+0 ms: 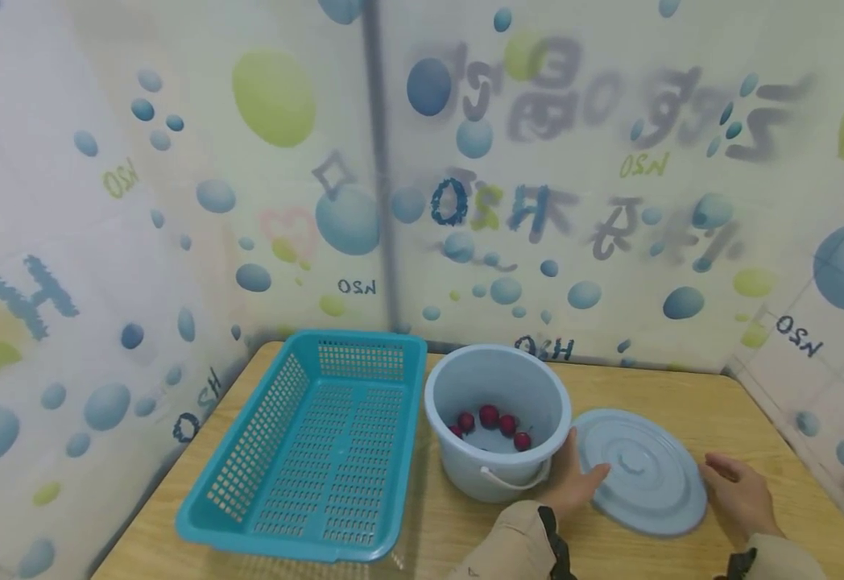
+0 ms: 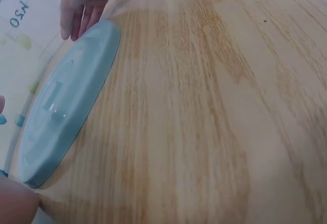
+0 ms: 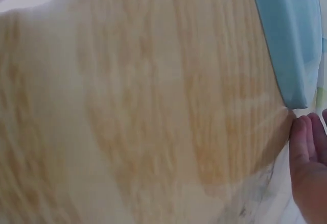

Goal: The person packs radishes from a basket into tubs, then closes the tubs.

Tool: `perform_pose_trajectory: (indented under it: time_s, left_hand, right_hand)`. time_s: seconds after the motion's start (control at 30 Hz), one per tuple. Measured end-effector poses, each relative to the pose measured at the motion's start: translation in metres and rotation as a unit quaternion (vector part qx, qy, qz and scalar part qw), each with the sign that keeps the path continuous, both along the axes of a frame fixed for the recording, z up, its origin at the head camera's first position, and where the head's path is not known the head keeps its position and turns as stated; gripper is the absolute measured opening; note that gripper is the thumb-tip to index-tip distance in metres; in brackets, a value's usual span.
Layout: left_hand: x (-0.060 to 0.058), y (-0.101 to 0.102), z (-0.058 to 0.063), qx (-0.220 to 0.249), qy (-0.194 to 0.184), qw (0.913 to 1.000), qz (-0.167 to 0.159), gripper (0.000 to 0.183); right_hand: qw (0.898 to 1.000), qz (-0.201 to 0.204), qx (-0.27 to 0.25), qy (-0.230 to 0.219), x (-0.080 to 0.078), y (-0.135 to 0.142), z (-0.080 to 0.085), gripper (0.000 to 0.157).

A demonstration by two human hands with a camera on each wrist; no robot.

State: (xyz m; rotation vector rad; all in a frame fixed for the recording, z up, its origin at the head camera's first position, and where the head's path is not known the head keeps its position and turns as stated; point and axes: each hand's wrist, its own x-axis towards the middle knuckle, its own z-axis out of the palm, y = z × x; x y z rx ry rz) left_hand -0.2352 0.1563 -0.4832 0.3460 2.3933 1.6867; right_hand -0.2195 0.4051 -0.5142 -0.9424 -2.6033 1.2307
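A round light-blue lid (image 1: pixel 639 471) lies flat on the wooden table, right of a light-blue bucket (image 1: pixel 498 479) with a white handle. My left hand (image 1: pixel 573 481) is between bucket and lid, thumb reaching over the lid's left edge and fingers beside the bucket wall; whether it touches either, I cannot tell. At the lid's right edge is my right hand (image 1: pixel 742 493), fingers loosely extended towards the rim. In the left wrist view, the lid (image 2: pixel 69 104) lies between both hands. Several small dark red round fruits (image 1: pixel 490 416) are in the bucket; its front wall may hide others.
A turquoise rectangular basket (image 1: pixel 413 451) with perforated sides and bottom stands left of the bucket, close to it. The wooden table (image 1: pixel 639 387) meets a curtain (image 1: pixel 581 201) printed with blue and green dots along its back edge. Similar patterned surfaces rise on both sides.
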Motion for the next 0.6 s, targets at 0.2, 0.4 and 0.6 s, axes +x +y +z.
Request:
perform_pose_trajectory:
  time_s: [0.2,0.4,0.6]
  left_hand:
    - [-0.006,0.003,-0.011,-0.001,0.011,0.9999,0.011,0.063]
    - [-0.009,0.002,-0.012,0.013,-0.014,0.9998,0.010,0.064]
    - [-0.008,0.004,-0.011,0.014,-0.028,0.9994,0.017,0.064]
  right_hand:
    - [0.999,0.022,0.004,-0.026,-0.003,0.002,-0.002,0.049]
    - [0.998,0.053,0.012,-0.040,-0.006,0.003,0.000,0.049]
    - [0.995,0.087,0.029,-0.045,-0.003,0.005,0.001,0.049]
